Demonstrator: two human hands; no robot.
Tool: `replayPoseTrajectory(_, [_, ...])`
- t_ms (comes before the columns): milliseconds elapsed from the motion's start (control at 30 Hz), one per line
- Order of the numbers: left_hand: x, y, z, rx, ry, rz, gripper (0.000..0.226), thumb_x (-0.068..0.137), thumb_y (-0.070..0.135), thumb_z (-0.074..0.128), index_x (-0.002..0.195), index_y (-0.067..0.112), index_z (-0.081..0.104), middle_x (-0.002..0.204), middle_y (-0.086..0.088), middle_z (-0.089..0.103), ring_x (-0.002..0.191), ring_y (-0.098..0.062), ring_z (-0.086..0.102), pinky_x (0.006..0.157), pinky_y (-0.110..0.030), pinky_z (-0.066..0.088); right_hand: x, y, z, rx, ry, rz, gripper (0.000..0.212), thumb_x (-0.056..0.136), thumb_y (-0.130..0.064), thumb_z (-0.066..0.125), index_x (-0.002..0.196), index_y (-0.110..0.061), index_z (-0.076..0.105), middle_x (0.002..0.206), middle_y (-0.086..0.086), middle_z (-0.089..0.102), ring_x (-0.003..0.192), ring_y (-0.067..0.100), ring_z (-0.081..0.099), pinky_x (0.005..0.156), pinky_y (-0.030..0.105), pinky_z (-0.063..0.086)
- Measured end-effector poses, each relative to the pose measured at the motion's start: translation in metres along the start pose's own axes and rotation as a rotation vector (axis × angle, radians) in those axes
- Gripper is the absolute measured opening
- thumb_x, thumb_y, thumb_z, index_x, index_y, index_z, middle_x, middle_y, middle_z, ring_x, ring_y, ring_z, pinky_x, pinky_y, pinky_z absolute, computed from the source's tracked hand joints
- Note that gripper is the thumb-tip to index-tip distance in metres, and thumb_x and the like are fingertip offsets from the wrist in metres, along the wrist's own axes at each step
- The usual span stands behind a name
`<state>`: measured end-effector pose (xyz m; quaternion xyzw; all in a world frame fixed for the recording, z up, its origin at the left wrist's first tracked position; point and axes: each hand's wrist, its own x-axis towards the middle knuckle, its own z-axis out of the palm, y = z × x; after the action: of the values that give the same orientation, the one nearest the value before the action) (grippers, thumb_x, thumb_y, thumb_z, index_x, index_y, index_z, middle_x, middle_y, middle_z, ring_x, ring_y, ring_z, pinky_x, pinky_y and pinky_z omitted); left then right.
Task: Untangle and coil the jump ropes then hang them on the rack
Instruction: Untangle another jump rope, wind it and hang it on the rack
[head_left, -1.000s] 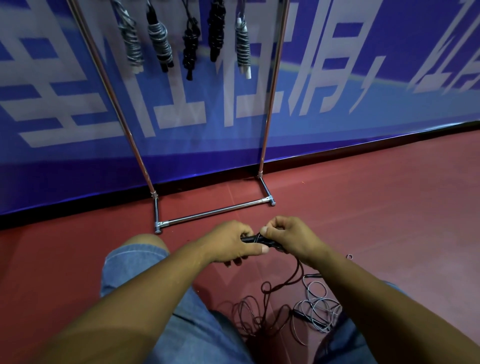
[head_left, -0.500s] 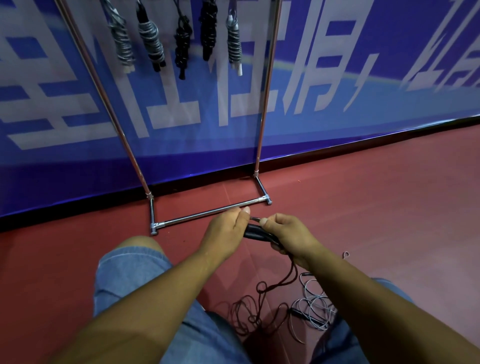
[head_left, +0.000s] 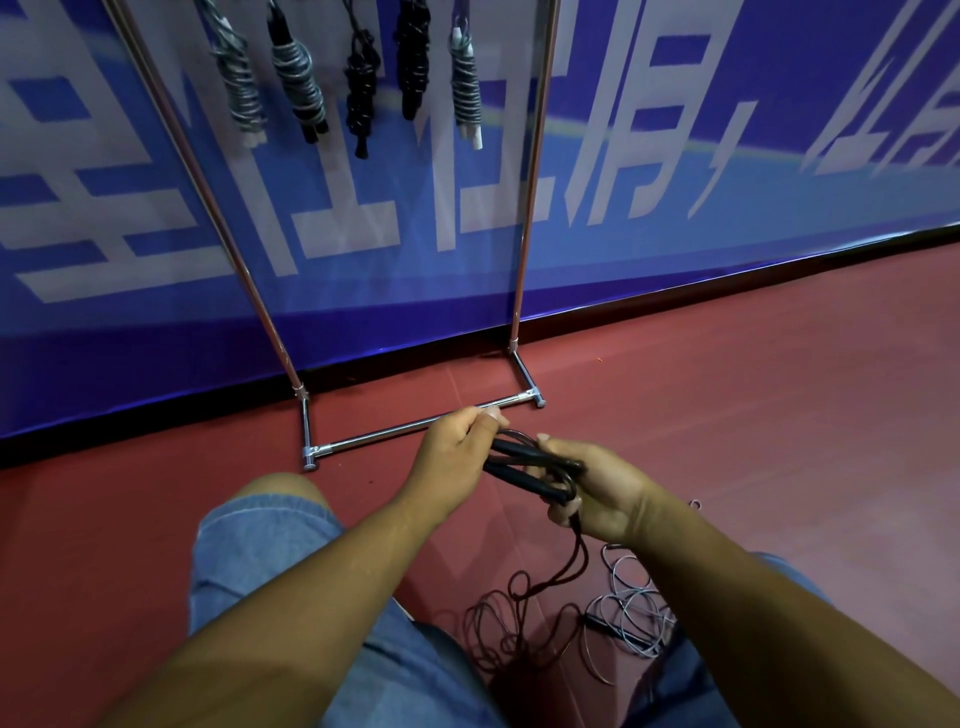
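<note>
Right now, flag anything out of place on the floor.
Two ropes lie tangled on the floor: a dark rope, its handles held up, and a grey rope in loose overlapping loops. The coiled ropes on the rack hang tidy.

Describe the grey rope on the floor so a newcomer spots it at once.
Find the rack against the blue banner, then follow the red floor down to the person's right knee. Of the two loose ropes there, the grey rope is the right-hand one: pale, with a black handle, unlike the dark rope rising into the right hand.
</note>
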<state>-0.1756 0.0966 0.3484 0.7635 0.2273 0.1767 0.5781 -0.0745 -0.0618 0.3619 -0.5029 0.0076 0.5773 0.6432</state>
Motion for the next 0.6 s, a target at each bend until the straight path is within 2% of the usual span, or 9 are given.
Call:
replayPoseTrajectory(100, [0.002, 0.005, 0.004, -0.083, 0.055, 0.007, 0.039, 0.108, 0.035, 0.051, 0.081, 0.020, 0.075, 0.074, 0.006, 0.073, 0.072, -0.003, 0.064, 0.071, -0.020, 0.049, 0.004, 0.004, 0.002, 0.027, 0.030, -0.051, 0.020, 0.104, -0.017, 0.042, 0.098, -0.015, 0.061, 0.064, -0.001, 0.051, 0.044, 0.006, 0.039, 0.040, 0.015, 0.023])
replayPoseTrajectory(200, [0.010, 0.004, 0.012, -0.168, 0.215, -0.052, 0.040, 0.107, 0.038, 0.052, 0.079, 0.019, 0.073, 0.064, 0.011, 0.066, 0.062, -0.005, 0.057, 0.066, -0.029, 0.045, 0.008, 0.012, 0.015, -0.118, 0.086, -0.163, 0.018, 0.105, -0.016, 0.045, 0.110, -0.012, 0.062, 0.066, -0.001, 0.051, 0.047, 0.007, 0.037, 0.043, 0.017, 0.024])
replayPoseTrajectory(300, [0.014, 0.004, 0.017, -0.235, 0.379, -0.124, 0.043, 0.107, 0.039, 0.052, 0.074, 0.019, 0.070, 0.062, 0.009, 0.066, 0.060, -0.005, 0.057, 0.066, -0.031, 0.045, 0.012, 0.028, 0.032, -0.334, 0.164, -0.261, 0.015, 0.103, -0.021, 0.055, 0.100, -0.011, 0.066, 0.068, 0.003, 0.058, 0.049, 0.010, 0.043, 0.044, 0.021, 0.030])
replayPoseTrajectory(367, [0.012, 0.003, 0.015, -0.155, 0.420, -0.139, 0.048, 0.107, 0.043, 0.049, 0.072, 0.014, 0.066, 0.062, 0.006, 0.062, 0.058, -0.008, 0.054, 0.062, -0.033, 0.044, 0.012, 0.037, 0.044, -0.539, 0.226, -0.334, 0.022, 0.103, -0.020, 0.055, 0.087, -0.013, 0.069, 0.069, 0.008, 0.063, 0.048, 0.011, 0.047, 0.047, 0.025, 0.036])
replayPoseTrajectory(467, [0.007, -0.001, 0.010, -0.015, 0.420, -0.107, 0.058, 0.107, 0.048, 0.045, 0.081, -0.003, 0.058, 0.064, -0.007, 0.053, 0.059, -0.016, 0.045, 0.059, -0.044, 0.041, 0.012, 0.046, 0.054, -1.074, 0.269, -0.496, 0.033, 0.102, -0.024, 0.051, 0.073, -0.016, 0.063, 0.067, 0.004, 0.065, 0.053, 0.010, 0.053, 0.056, 0.031, 0.041])
replayPoseTrajectory(533, [0.007, -0.007, 0.004, 0.061, 0.405, -0.080, 0.057, 0.107, 0.045, 0.047, 0.080, -0.004, 0.054, 0.065, -0.013, 0.053, 0.060, -0.017, 0.042, 0.060, -0.045, 0.039, 0.012, 0.045, 0.056, -1.392, 0.281, -0.579, 0.031, 0.099, -0.028, 0.048, 0.071, -0.016, 0.054, 0.066, 0.001, 0.058, 0.060, 0.018, 0.052, 0.057, 0.036, 0.038])
replayPoseTrajectory(600, [0.006, -0.012, 0.000, 0.138, 0.368, -0.063, 0.053, 0.106, 0.043, 0.050, 0.075, 0.000, 0.050, 0.063, -0.007, 0.051, 0.058, -0.017, 0.041, 0.058, -0.041, 0.036, 0.011, 0.040, 0.056, -1.537, 0.237, -0.633, 0.028, 0.094, -0.031, 0.043, 0.071, -0.016, 0.051, 0.066, 0.000, 0.055, 0.060, 0.022, 0.050, 0.053, 0.036, 0.038])
